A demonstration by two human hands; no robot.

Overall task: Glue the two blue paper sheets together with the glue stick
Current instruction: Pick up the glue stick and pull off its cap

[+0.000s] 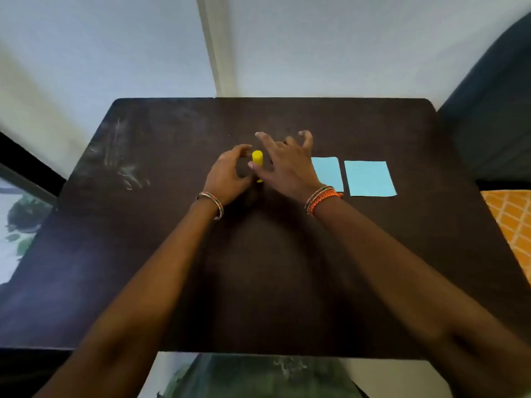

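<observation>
Standing upright near the middle of a dark table (143, 225) is a yellow glue stick (257, 158), with a hand on either side of it. The left hand (230, 175) curves round the stick's left side, fingers and thumb curled as if closing on it; whether they actually touch it cannot be told. The right hand (283, 165) hovers just beside the stick on its right, fingers spread apart and holding nothing, its thumb tip near the stick's body. To the right lie the two blue paper sheets: the nearer sheet (327, 170), partly covered by the right wrist, and the farther sheet (369, 178), side by side with a narrow gap between them, flat and not yet joined.

This looks like the opening step: taking up the glue stick. Next would likely come gripping it firmly and pulling off the cap.

The stick's lower end is hidden behind the hands, and no seam between cap and body can be made out.
</observation>
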